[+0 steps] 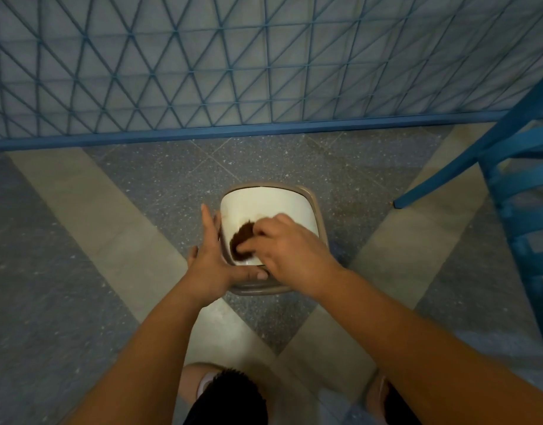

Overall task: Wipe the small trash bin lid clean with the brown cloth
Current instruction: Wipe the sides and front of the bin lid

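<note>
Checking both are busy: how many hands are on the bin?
2. Left hand flat against the bin's left edge; right hand presses the cloth on the lid.

Premises appear to be a tiled corridor, landing or balcony of a building rather than a furnished room; which of these cannot be told. A terrazzo floor (159,185) of speckled grey tiles is running underfoot, crossed by pale beige bands. At 12 o'clock a blue metal railing (264,72) of triangular lattice is standing on a blue base rail, with grey surface showing through it. At 3 o'clock a blue slatted chair (515,179) is standing on the floor. Lighting is dim.
</note>
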